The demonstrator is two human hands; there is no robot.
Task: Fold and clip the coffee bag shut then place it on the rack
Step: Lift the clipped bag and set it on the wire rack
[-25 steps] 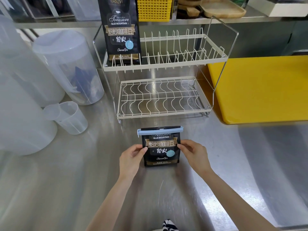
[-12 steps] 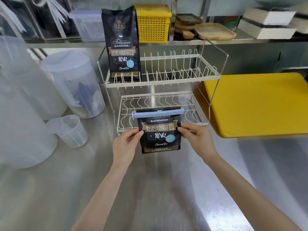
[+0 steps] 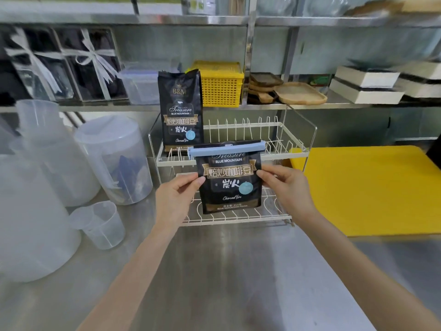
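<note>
A black coffee bag (image 3: 229, 185) hangs upright in the air in front of the white two-tier wire rack (image 3: 296, 154). Its top is folded over and held by a long pale blue clip (image 3: 226, 150). My left hand (image 3: 175, 201) pinches the bag's left edge and my right hand (image 3: 287, 187) pinches its right edge. The bag's bottom is level with the rack's lower tier, its clip level with the upper tier's front rail. A second, taller coffee bag (image 3: 181, 113) stands unfolded at the left end of the upper tier.
Translucent plastic pitchers (image 3: 114, 161) and a small measuring cup (image 3: 99, 224) stand to the left on the steel counter (image 3: 214, 278). A yellow cutting board (image 3: 367, 189) lies to the right of the rack. Behind, a shelf holds a yellow basket (image 3: 220, 86), wooden trays and boxes.
Both hands have lifted the clipped bag off the counter and carried it up and away toward the rack. The camera has tilted upward, showing more of the back shelf.
</note>
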